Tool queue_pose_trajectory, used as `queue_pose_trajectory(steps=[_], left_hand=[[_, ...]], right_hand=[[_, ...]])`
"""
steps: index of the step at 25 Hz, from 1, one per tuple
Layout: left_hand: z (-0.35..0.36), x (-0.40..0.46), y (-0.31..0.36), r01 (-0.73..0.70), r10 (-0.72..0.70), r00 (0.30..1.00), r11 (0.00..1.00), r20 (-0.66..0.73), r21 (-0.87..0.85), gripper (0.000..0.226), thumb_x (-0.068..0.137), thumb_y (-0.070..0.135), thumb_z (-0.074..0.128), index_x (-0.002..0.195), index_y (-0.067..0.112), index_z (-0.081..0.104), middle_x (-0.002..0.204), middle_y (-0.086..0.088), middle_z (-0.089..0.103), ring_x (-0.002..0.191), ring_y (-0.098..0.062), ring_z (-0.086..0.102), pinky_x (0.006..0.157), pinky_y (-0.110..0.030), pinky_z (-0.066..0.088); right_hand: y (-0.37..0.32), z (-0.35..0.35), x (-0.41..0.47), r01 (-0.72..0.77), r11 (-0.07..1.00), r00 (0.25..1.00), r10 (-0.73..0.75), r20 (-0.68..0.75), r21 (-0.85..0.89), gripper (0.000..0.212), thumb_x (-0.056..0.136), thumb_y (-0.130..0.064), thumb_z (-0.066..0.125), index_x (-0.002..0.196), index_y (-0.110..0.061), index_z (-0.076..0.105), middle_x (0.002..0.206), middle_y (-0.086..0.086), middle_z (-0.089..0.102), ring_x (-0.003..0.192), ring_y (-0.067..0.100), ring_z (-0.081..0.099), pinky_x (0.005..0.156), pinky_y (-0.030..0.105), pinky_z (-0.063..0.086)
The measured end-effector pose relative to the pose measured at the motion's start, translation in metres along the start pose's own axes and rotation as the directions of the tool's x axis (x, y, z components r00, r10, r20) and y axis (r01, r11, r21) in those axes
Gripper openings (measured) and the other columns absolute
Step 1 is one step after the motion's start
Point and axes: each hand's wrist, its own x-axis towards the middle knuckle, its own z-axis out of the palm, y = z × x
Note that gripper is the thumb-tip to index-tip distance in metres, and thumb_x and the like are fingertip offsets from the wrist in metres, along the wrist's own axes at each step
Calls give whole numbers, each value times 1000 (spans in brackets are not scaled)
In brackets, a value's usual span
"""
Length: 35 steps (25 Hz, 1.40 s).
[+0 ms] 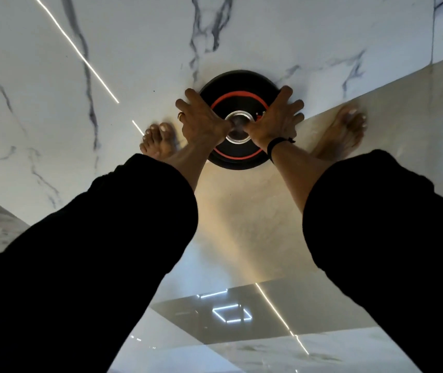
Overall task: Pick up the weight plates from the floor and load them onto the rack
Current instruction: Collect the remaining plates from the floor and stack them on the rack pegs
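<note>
Nearest, along the lower frame: two black sleeves (107, 251), left and right of centre, with bare forearms running up toward the middle. Between them, glossy white marble floor (242, 238) carrying reflections of ceiling light strips.

Further up, at frame centre: left hand (204, 119), with a ring on one finger, and right hand (274, 122), with a black wristband (278, 145), both laid on the round black weight plate with a red ring and a steel hub (238, 118). Fingers (286, 99) spread wide and fairly straight, fanning out over the plate's upper face toward its far rim; thumbs meeting at the hub hole, seemingly hooked into it, though blur hides how deep. Cannot tell whether any fingertips wrap under the rim.

Plate itself apparently flat on the floor, between two bare feet (158, 142), one at middle left, one at right of the plate.

Step in hand, by judgement: taking hold of the first plate, lift not yet begun. Next move calls for a secure purchase, likely thumbs in the hub and fingertips curled under the edge, then tipping the plate up off the smooth tile before raising it. Risk of slipping on the polished surface, with toes close by.

Beyond the plate, upper frame: more grey-veined marble. No rack in view.
</note>
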Motion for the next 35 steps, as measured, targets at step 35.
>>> queue_pose_trajectory(steps=[35], left_hand=[[-861,-789,34,-943,243,87,332,-966,-1,91,50,52,86,120,17,38,122,-6,53,109,-34,59,88,-46,51]], right_hand=[[-217,-851,-833,857,309,-241,-469,-850,-413,100,66,-44,78,141,-15,18,138,19,35,128,39,40,99,48,44]])
